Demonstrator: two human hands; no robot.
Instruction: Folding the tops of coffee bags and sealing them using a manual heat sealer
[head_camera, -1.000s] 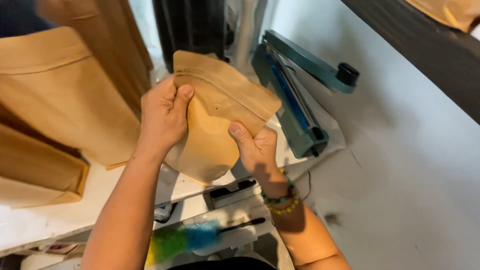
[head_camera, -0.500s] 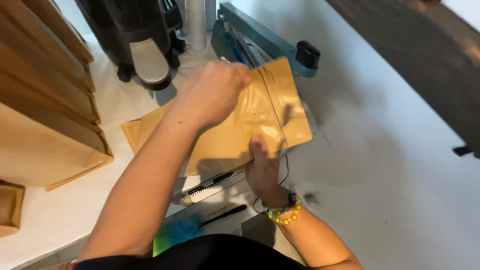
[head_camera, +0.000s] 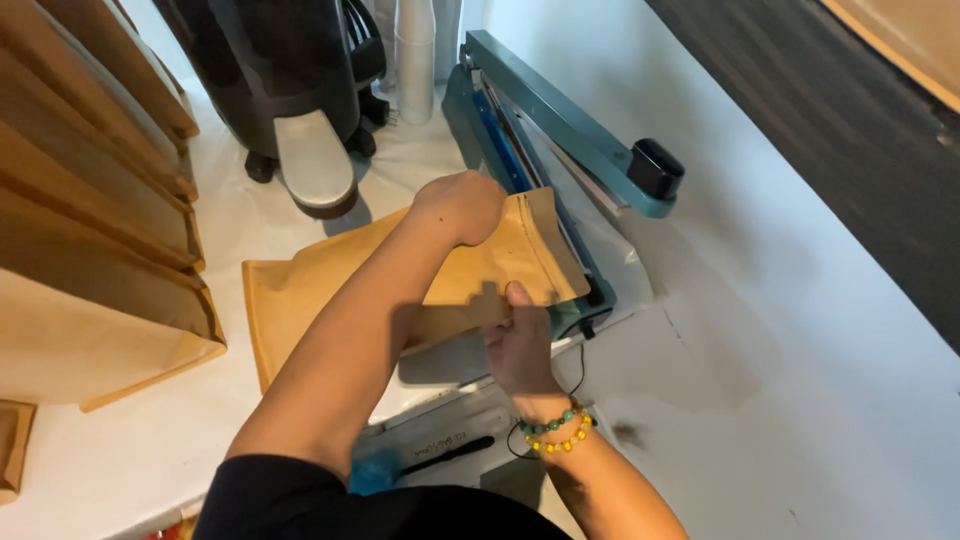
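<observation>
Here, in the head view, both hands hold a brown kraft paper pouch (head_camera: 500, 262) near the middle of the frame. The left hand (head_camera: 462, 205) is closed over the pouch's upper edge at about 12 o'clock of it, fingers curled shut on the paper. The right hand (head_camera: 518, 345) pinches the pouch's lower edge at 6 o'clock, thumb on top. The pouch's end lies across the lower bar of a teal heat sealer (head_camera: 560, 150), whose lever arm stands raised at 1 o'clock. Under the pouch, flat brown pouches (head_camera: 300, 290) lie on the white worktop (head_camera: 800, 400). A black machine (head_camera: 290, 90) stands at 11 o'clock, and large brown paper bags (head_camera: 90, 250) stand at 9 o'clock.
</observation>
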